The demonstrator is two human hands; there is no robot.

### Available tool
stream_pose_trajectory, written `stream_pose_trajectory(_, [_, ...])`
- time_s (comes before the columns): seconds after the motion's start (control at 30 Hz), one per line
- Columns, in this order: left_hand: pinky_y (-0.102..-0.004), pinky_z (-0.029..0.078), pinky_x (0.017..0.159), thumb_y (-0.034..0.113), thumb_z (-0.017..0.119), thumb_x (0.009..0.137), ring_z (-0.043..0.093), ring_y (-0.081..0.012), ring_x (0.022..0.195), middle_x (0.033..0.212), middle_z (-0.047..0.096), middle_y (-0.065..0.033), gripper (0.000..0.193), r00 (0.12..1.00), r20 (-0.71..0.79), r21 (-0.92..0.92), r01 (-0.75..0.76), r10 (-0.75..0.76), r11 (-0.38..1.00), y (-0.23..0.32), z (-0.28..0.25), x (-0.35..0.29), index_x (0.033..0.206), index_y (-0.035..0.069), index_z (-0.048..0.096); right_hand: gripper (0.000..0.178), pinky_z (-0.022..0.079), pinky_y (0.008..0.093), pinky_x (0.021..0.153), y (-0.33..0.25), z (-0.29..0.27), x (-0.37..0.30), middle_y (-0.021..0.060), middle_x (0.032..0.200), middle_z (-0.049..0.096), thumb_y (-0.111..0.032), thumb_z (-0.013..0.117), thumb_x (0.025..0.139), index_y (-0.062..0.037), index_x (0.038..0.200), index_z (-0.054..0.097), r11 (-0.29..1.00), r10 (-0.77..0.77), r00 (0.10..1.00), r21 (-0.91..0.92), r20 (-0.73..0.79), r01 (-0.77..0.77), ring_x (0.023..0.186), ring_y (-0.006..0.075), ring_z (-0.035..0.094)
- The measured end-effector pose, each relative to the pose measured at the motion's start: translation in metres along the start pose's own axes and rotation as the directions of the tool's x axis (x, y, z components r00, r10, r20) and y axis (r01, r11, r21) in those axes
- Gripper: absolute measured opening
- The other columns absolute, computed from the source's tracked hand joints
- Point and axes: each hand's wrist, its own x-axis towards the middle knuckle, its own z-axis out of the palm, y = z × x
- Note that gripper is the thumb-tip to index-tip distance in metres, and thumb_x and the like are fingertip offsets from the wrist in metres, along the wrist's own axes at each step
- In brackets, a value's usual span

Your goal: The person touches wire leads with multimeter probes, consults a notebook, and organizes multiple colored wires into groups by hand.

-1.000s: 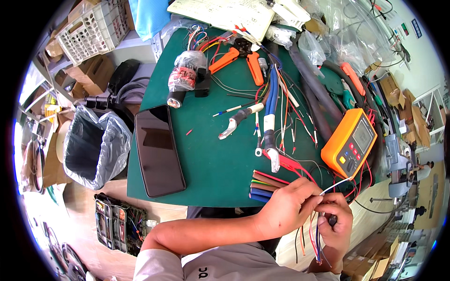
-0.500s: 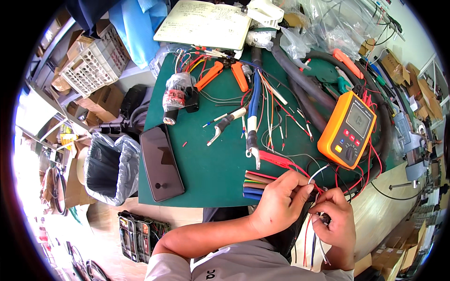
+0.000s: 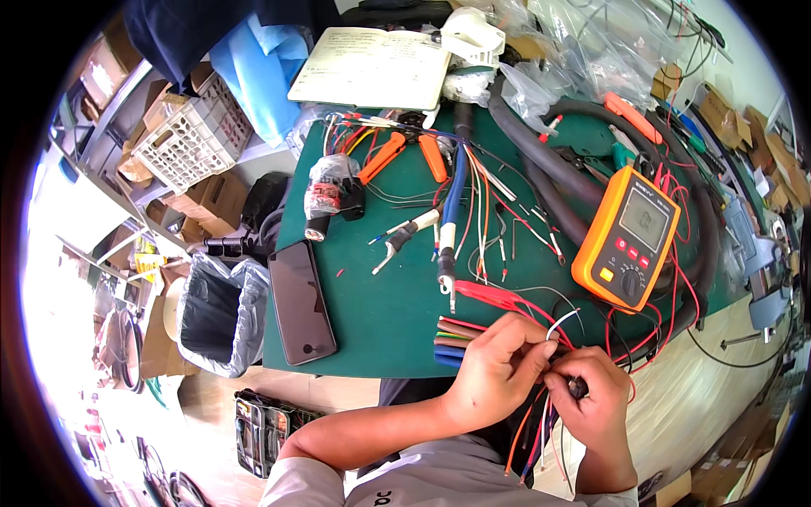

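My left hand (image 3: 505, 365) is closed in a pinch on a white wire (image 3: 563, 322), whose bare tip points up and to the right past the fingers. Close beside it, my right hand (image 3: 596, 390) has its fingers curled round a small black piece (image 3: 578, 387), too hidden for me to tell its kind. Thin loose wires (image 3: 541, 431) in orange, red, white and dark colours hang below the two hands. Thick brown and blue cables (image 3: 448, 351) end at the table edge behind my left hand. Red sleeved leads (image 3: 498, 297) run toward my fingers.
On the green table (image 3: 397, 325) are an orange handheld meter (image 3: 649, 221), a phone (image 3: 302, 300), an orange-handled plier-type tool (image 3: 433, 159), a plastic-wrapped connector (image 3: 323, 190) and thick black cable (image 3: 553, 165). A notebook (image 3: 372, 72) lies behind. A lined bin (image 3: 221, 313) stands left.
My right hand has moved left, closer to my left hand. The hanging wires have shifted left, and orange ones now show. The whole view has shifted slightly.
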Motion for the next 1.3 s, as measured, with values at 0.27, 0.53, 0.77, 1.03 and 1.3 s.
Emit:
stream_pose_trajectory(0.27, [-0.0208,0.05,0.058,-0.001,0.066,0.089,0.058,-0.0077,0.07,0.092,0.055,-0.0058,0.006,0.997,-0.025,0.039,-0.074,0.074,0.997,-0.003,0.0,-0.003,0.095,-0.001,0.064,0.022,0.045,0.0313,0.047,-0.007,0.005,0.005,0.005,0.074,0.058,-0.005,0.08,0.07,-0.0067,0.086,0.065,0.992,0.085,0.996,-0.096,-0.023,-0.087,0.055,0.0203,0.059])
stream_pose_trajectory(0.53, [-0.0225,0.044,0.061,-0.001,0.068,0.087,0.051,-0.0082,0.072,0.091,0.055,-0.0055,0.006,0.994,-0.017,0.125,-0.108,0.11,0.986,0.008,0.001,0.001,0.093,0.002,0.069,0.02,0.045,0.0328,0.048,-0.001,0.005,0.007,0.0047,0.078,0.056,-0.005,0.077,0.07,-0.0072,0.082,0.062,0.994,0.074,0.996,-0.076,-0.055,-0.078,0.057,0.0216,0.059])
stream_pose_trajectory(0.77, [-0.0222,0.05,0.058,0.004,0.066,0.091,0.059,-0.0066,0.07,0.087,0.057,-0.0045,0.008,0.993,-0.061,-0.154,0.09,-0.1,0.984,0.002,0.009,0.0,0.089,-0.003,0.062,0.02,0.044,0.0311,0.047,0.0,0.007,0.004,0.0046,0.08,0.058,-0.006,0.078,0.071,-0.0068,0.083,0.062,0.996,0.072,0.995,-0.054,-0.063,-0.076,0.057,0.0211,0.06])
stream_pose_trajectory(1.03, [-0.0233,0.053,0.059,0.001,0.065,0.09,0.063,-0.0091,0.069,0.09,0.061,-0.008,0.012,0.999,-0.019,0.071,0.029,-0.028,0.997,0.017,-0.002,-0.001,0.101,-0.004,0.065,0.019,0.043,0.033,0.047,-0.001,0.006,0.004,0.0044,0.076,0.058,-0.007,0.078,0.071,-0.0067,0.082,0.062,0.995,0.06,0.998,-0.081,-0.018,-0.062,0.055,0.0222,0.058])
stream_pose_trajectory(1.3, [-0.0232,0.049,0.064,0.006,0.065,0.09,0.061,-0.0074,0.072,0.081,0.064,-0.0045,0.012,0.987,-0.078,0.544,-0.078,0.143,0.835,0.085,-0.071,0.055,0.097,-0.003,0.065,0.024,0.043,0.0298,0.046,0.005,0.008,0.001,0.0016,0.076,0.062,-0.007,0.08,0.067,-0.0083,0.083,0.062,0.996,0.053,0.998,-0.064,-0.015,-0.054,0.055,0.019,0.059])
